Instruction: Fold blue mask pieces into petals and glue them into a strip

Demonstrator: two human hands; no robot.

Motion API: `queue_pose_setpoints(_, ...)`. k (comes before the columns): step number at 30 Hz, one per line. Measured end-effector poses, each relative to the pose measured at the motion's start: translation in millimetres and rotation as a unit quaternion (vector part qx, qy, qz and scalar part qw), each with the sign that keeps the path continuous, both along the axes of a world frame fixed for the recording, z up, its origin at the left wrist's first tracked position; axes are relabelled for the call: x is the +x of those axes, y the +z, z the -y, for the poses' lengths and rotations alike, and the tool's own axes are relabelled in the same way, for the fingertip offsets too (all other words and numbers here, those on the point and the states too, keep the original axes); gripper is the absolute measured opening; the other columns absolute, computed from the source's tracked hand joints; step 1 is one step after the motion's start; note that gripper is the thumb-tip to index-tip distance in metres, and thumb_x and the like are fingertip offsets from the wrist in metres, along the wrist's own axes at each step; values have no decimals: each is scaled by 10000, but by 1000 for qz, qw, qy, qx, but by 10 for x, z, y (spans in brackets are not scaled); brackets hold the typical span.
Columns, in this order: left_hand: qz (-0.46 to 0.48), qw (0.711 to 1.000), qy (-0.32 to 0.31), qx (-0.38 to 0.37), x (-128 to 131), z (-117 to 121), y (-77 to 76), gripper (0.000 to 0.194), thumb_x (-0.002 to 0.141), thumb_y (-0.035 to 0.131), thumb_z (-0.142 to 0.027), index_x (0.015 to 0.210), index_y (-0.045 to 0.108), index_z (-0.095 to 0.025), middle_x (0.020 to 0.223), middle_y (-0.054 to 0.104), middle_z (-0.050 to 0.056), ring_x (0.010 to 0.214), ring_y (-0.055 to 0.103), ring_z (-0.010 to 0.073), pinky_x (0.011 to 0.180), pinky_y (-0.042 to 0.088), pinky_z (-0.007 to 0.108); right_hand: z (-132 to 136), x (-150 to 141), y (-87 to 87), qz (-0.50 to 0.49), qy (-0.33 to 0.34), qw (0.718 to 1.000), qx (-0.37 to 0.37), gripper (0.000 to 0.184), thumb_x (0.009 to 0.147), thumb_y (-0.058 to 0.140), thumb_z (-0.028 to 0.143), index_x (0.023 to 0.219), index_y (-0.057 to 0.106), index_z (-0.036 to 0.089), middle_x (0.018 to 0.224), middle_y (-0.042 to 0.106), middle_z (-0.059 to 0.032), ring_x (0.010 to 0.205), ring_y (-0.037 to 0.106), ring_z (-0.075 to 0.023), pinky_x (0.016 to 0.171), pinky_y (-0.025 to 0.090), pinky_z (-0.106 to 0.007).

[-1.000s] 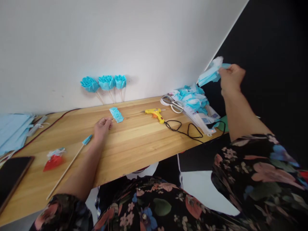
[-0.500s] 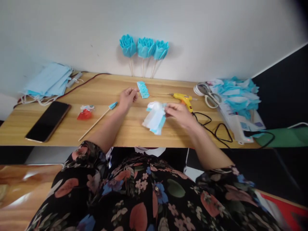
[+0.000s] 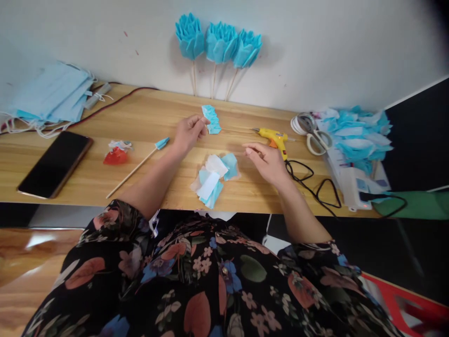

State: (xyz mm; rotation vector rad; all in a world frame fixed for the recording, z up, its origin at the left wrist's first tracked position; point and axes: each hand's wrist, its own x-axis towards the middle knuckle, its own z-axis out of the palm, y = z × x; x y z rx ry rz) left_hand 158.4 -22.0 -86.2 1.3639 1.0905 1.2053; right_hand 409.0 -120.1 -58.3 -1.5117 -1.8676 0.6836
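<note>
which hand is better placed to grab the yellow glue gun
Probably the right hand: it is right beside the yellow glue gun and appears empty. The left hand is farther off, at the ruffled blue strip.

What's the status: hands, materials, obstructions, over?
Left hand at crimped blue strip, contact unclear. Right hand empty, beside yellow glue gun. Blue and white fabric pieces loose, nothing visibly blocking them.

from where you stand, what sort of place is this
Probably a craft workspace: a yellow glue gun and loose thin blue and white pieces lie on the long wooden table, and three blue ruffled flowers on thin sticks stand by the white wall.
</note>
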Motion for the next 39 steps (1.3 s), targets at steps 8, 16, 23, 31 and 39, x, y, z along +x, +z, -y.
queue_pose_setpoints(8, -10, 992, -107, 70, -48, 202, 330, 282, 922, 700, -416, 794, 665, -167, 688, 676, 9, 627, 613, 97, 655, 516, 232, -164, -93, 35, 71, 124, 990, -12, 424, 985, 557, 476, 1300, 685, 223, 1256, 745, -92, 1086, 705, -253, 895, 564, -396)
queue_pose_setpoints(16, -204, 915, -268, 221, -167, 803, 814, 227, 909, 713, -389, 1055, 740, -218, 1070, 756, 63, 1031, 702, 228, 952, 530, 373, -292, -167, 104, 107, 229, 965, -63, 348, 956, 617, 386, 1262, 705, 244, 1125, 768, -58, 944, 684, -233, 830, 486, -350)
queue_pose_setpoints(23, -401, 830, -276, 270, -247, 1052, 253, 341, 924, 636, -223, 1262, 674, -206, 1279, 710, 128, 1204, 649, 284, 1061, 481, 474, -221, -177, 7, 166, 172, 969, -56, 65, 881, 634, 215, 879, 698, 203, 839, 702, -36, 763, 590, -180, 690, 374, -309)
queue_pose_setpoints(31, -278, 897, -201, 278, -536, 1002, 227, 220, 971, 564, -232, 1085, 746, -185, 1144, 775, 119, 1108, 712, 251, 990, 544, 445, 12, 112, 36, -34, 92, 990, -105, 130, 841, 681, 340, 846, 650, 213, 903, 719, -31, 759, 621, -167, 725, 472, -328)
queue_pose_setpoints(39, -202, 948, -182, 168, -186, 696, 600, 228, 929, 641, -352, 1018, 748, -171, 981, 781, 74, 912, 715, 188, 860, 560, 330, -43, -132, 164, -208, 76, 973, -73, 197, 819, 724, 371, 894, 618, 223, 785, 644, 14, 694, 570, -123, 668, 470, -284)
